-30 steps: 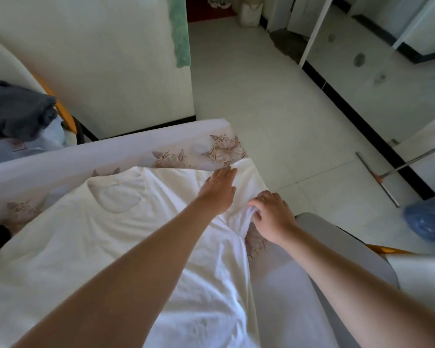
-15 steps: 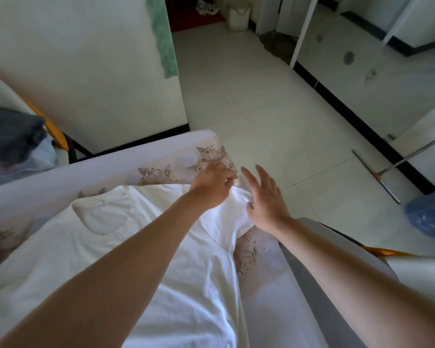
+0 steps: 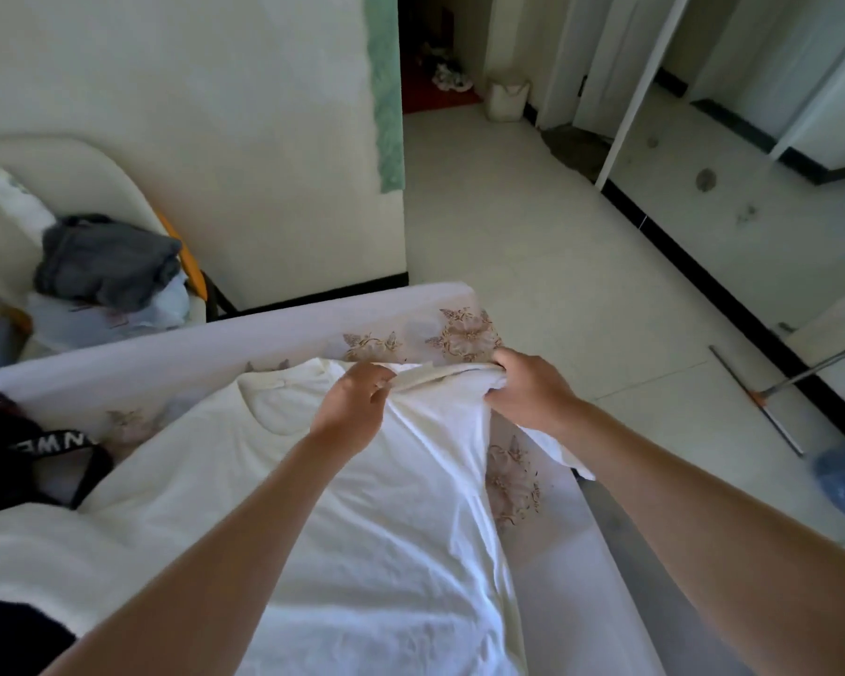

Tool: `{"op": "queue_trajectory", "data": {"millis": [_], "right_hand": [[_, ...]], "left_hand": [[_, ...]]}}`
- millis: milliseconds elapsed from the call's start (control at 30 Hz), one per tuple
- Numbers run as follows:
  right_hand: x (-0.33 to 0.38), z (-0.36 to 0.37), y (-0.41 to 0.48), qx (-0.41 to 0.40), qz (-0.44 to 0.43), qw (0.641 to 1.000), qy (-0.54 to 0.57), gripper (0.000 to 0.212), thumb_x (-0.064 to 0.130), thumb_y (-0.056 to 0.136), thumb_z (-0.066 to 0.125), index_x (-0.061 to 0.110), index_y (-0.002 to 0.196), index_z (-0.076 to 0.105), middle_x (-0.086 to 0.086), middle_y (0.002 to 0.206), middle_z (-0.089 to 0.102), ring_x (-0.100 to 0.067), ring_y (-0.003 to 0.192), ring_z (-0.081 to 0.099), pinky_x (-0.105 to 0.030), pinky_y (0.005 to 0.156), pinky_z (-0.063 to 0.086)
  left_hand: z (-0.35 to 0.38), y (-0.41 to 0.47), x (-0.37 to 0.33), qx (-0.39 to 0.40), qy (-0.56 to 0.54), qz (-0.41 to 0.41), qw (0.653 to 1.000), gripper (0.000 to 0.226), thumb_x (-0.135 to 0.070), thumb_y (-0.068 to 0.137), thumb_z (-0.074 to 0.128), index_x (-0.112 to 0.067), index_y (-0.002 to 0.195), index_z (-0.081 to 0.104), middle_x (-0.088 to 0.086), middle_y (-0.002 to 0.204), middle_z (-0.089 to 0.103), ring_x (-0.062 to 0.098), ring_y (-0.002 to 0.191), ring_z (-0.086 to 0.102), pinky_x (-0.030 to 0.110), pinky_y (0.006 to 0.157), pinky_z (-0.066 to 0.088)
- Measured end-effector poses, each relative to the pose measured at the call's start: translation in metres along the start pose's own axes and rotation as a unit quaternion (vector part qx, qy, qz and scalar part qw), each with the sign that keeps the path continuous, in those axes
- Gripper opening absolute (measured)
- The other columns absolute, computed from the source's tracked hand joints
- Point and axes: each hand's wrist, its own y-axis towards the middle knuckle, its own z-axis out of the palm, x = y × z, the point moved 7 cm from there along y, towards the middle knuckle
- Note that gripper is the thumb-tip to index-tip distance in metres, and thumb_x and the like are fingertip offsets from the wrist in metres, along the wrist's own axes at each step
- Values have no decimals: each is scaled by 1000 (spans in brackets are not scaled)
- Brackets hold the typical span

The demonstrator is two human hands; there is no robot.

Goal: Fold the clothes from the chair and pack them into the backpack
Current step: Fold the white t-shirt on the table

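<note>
Found left hand pinching a folded edge of the white T-shirt at the shoulder, thumb pressed against curled fingers. Found right hand just beside that pinch, on the outer side, fingers curled round the bunched sleeve. Noted the rest of the T-shirt lying flat on the floral-printed bed cover, running from both grips back toward the body, round collar just left of the left grip. Recorded black backpack well left of the grips, resting on the same cover. Recorded chair beyond it, carrying a grey garment atop paler clothes. Logged floor squeegee well right of the right grip.
</note>
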Motion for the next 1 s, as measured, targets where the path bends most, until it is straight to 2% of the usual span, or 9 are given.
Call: {"op": "queue_trajectory", "data": {"millis": [100, 233, 400, 567, 633, 733, 800, 900, 1000], "right_hand": [[76, 6, -12, -73, -130, 989, 18, 24, 16, 77, 68, 20, 100, 64, 0, 88, 68, -25, 81, 63, -28, 65, 37], [153, 77, -39, 50, -273, 960, -39, 65, 47, 77, 73, 27, 135, 51, 4, 131, 59, -17, 123, 50, -42, 109, 32], [116, 119, -41, 92, -145, 982, -80, 57, 29, 92, 60, 25, 146, 43, 2, 151, 42, -21, 140, 36, -43, 115, 26], [62, 148, -37, 173, 10, 982, -76, 64, 17, 93, 48, 25, 152, 27, -2, 161, 17, -27, 145, 23, -46, 115, 28], [59, 151, -30, 135, 40, 989, -35, 70, 24, 93, 52, 27, 155, 19, -4, 162, 13, -29, 144, 23, -49, 113, 33], [51, 150, -15, 76, 135, 988, 30, 79, 45, 93, 60, 25, 156, 16, -9, 155, 32, -32, 137, 38, -48, 109, 39], [50, 147, -8, 71, 154, 985, 42, 74, 52, 89, 64, 23, 150, 34, -8, 143, 51, -31, 127, 51, -41, 103, 44], [62, 135, -3, 50, 120, 991, -12, 44, 43, 88, 61, 26, 128, 60, -1, 125, 66, -26, 115, 60, -35, 94, 44], [95, 127, -9, 54, 78, 986, 139, 35, 35, 84, 65, 31, 119, 66, 7, 108, 68, -19, 102, 65, -28, 83, 48]], "left_hand": [[-15, -23, 24, -28, -20, -12, 999, 43, -6, 95, 47, -30, 131, 54, -11, 129, 50, 10, 109, 57, 29, 92, 46], [-37, -57, 50, -105, -91, -33, 990, 52, 7, 91, 42, -24, 130, 51, -8, 120, 52, 9, 100, 56, 29, 86, 47], [-35, -96, 96, -80, -9, -50, 996, 63, 9, 80, 44, -27, 131, 56, -4, 131, 56, 19, 118, 53, 33, 96, 47], [20, -113, 107, 144, 126, -32, 981, 56, -32, 95, 55, -34, 148, 37, -7, 154, 36, 17, 141, 29, 34, 114, 30], [28, -109, 106, 129, 185, -41, 973, 45, -35, 94, 56, -33, 138, 48, -6, 145, 45, 21, 134, 36, 36, 108, 29], [23, -99, 100, 61, 211, -57, 974, 25, -29, 92, 58, -31, 117, 56, -7, 119, 60, 21, 118, 47, 33, 98, 30], [25, -94, 100, 63, 207, -67, 974, 24, -27, 91, 59, -31, 114, 56, -7, 117, 61, 21, 117, 48, 32, 98, 31], [26, -89, 99, 57, 144, -73, 985, 53, -28, 86, 64, -30, 134, 43, -4, 130, 55, 23, 124, 44, 36, 103, 34], [17, -84, 82, 49, 41, -59, 996, 89, -32, 83, 69, -33, 154, 16, -3, 148, 41, 21, 136, 34, 38, 112, 34]]}}
